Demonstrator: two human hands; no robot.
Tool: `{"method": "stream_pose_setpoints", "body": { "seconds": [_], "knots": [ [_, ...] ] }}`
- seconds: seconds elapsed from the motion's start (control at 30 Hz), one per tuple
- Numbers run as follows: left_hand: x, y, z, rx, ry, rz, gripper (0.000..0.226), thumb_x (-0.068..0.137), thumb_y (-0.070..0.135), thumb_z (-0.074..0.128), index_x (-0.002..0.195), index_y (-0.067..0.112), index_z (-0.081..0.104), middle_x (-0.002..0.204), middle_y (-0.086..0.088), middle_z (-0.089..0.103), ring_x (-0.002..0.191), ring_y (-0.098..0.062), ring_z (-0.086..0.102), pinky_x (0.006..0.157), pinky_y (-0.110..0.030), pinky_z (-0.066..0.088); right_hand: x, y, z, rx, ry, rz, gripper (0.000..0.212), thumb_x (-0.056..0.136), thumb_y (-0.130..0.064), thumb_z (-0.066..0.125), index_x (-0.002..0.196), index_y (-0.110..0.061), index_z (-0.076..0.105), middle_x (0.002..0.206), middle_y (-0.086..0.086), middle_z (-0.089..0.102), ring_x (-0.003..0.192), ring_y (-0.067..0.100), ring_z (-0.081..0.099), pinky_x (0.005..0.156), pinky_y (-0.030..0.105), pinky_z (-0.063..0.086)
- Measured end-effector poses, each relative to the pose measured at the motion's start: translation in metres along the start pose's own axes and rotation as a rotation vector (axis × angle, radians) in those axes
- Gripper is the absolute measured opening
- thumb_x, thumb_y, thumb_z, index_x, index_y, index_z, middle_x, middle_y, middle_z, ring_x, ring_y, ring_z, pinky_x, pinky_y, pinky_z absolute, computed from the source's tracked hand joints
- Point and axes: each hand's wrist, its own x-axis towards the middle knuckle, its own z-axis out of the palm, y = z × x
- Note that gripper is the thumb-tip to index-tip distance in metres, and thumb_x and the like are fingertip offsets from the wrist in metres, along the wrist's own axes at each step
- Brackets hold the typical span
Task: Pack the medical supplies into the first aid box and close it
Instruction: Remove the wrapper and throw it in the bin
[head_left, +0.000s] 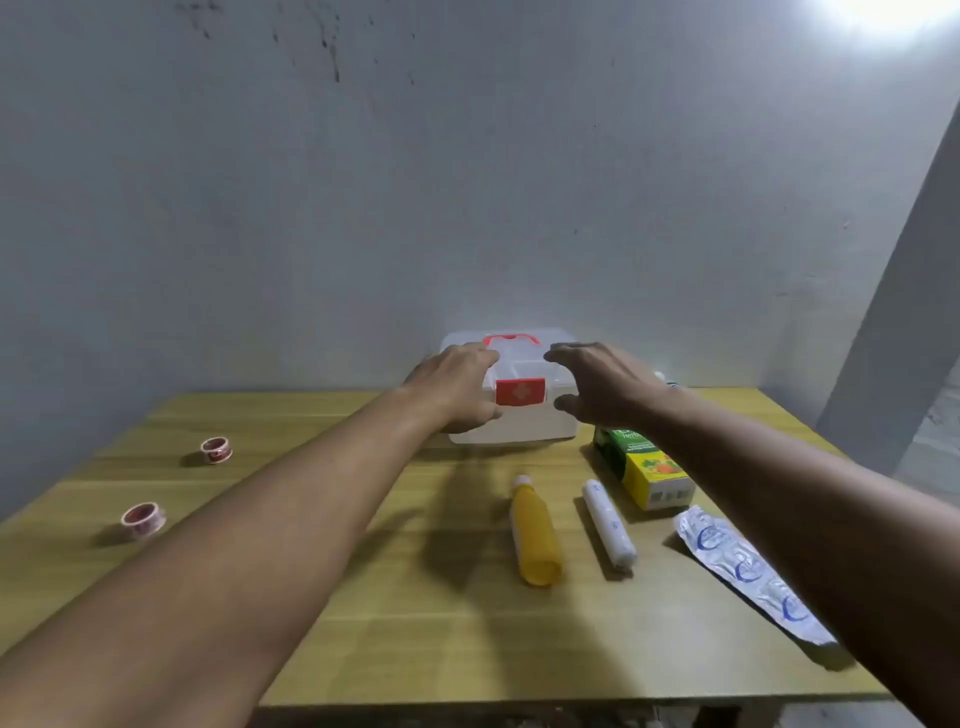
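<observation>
A white first aid box with a red handle and a red front latch stands shut at the back of the wooden table. My left hand grips its left side, fingers over the lid. My right hand hovers spread at its right side; whether it touches is unclear. In front lie an orange bottle, a white bandage roll, a green and yellow carton and a silver blister strip, partly under my right arm. Two red tape rolls lie far left.
A grey wall rises right behind the box. A small white-capped item peeks out behind my right wrist. The table's front edge runs along the bottom of the view.
</observation>
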Motion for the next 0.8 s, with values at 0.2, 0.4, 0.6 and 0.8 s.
{"method": "stream_pose_setpoints", "body": {
  "seconds": [0.2,0.4,0.6,0.8],
  "knots": [
    [0.028,-0.016,0.006,0.037,0.015,-0.004,0.079,0.078,0.045,0.069,0.145,0.017,0.035,0.145,-0.003,0.042,0.132,-0.028,0.041,0.104,-0.04,0.038,0.028,0.014,0.007,-0.112,-0.053,-0.023,0.085,0.081,-0.021,0.074,0.15,-0.012,0.025,0.157,0.011,0.029,0.144,0.029,0.028,0.113,0.041,0.032],
    [0.037,-0.028,0.014,0.125,-0.057,-0.017,0.07,0.079,0.043,0.07,0.134,0.012,0.04,0.138,-0.004,0.046,0.121,-0.027,0.049,0.096,-0.04,0.043,0.034,0.018,0.025,-0.143,-0.078,-0.025,0.081,0.085,-0.023,0.07,0.15,-0.015,0.023,0.154,0.008,0.035,0.136,0.031,0.039,0.106,0.045,0.043],
    [0.03,-0.036,0.021,0.12,0.013,-0.01,0.066,0.075,0.03,0.078,0.132,0.013,0.048,0.141,-0.003,0.05,0.121,-0.029,0.052,0.093,-0.037,0.047,0.029,0.018,0.026,-0.28,0.002,-0.1,0.068,0.085,-0.032,0.069,0.143,-0.014,0.038,0.144,0.007,0.051,0.117,0.031,0.058,0.095,0.043,0.051],
    [0.027,-0.042,0.019,0.055,0.007,-0.025,0.074,0.077,0.03,0.075,0.143,0.023,0.041,0.149,0.004,0.045,0.134,-0.025,0.043,0.106,-0.036,0.039,0.023,0.019,0.02,-0.293,0.003,-0.161,0.067,0.085,-0.036,0.069,0.143,-0.015,0.041,0.14,0.006,0.056,0.115,0.031,0.061,0.091,0.044,0.053]
  ]
}}
